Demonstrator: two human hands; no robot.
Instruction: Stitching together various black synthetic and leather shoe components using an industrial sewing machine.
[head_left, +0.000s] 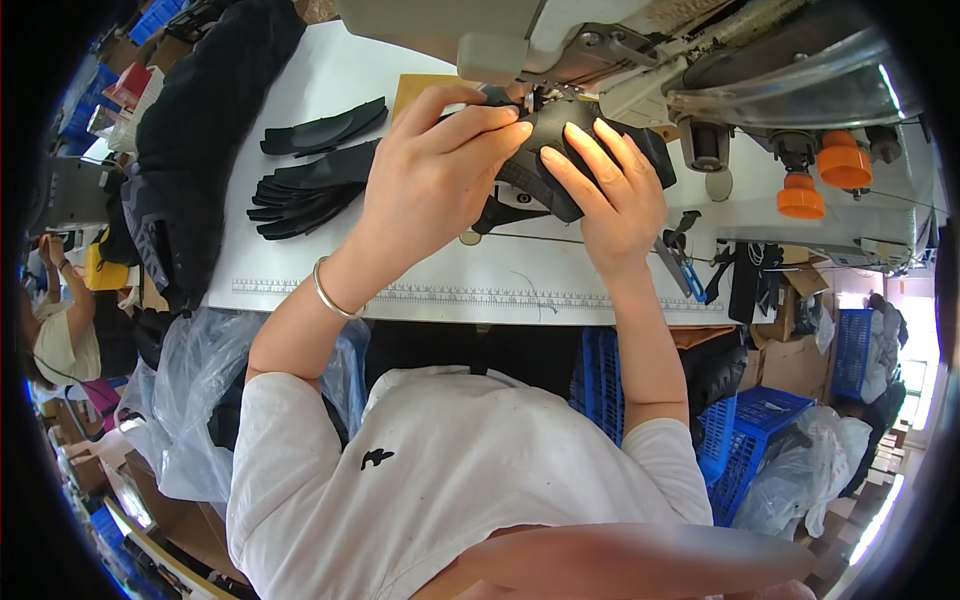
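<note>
Under the head of a sewing machine [560,45] lies a black curved workpiece [552,128], with a smooth top and a textured lower band; its exact kind is not clear. My left hand [432,170], a silver bangle at its wrist, pinches the workpiece's left edge beside the needle area. From the right, my right hand [618,200] lies over the workpiece with fingers stretched out and slightly apart, pressing on its surface. The needle is mostly hidden by the machine parts and my fingers. Left of my left hand rests a fanned stack of black curved pieces [315,185], below another small black bundle [325,130].
Blue-handled snips [686,268] lie right of my right hand. A ruler strip [420,293] runs along the table's near edge. Dark material [210,120] covers the left side. Orange knobs [800,197] hang at right. Blue crates [750,440] stand below; another person [70,320] sits far left.
</note>
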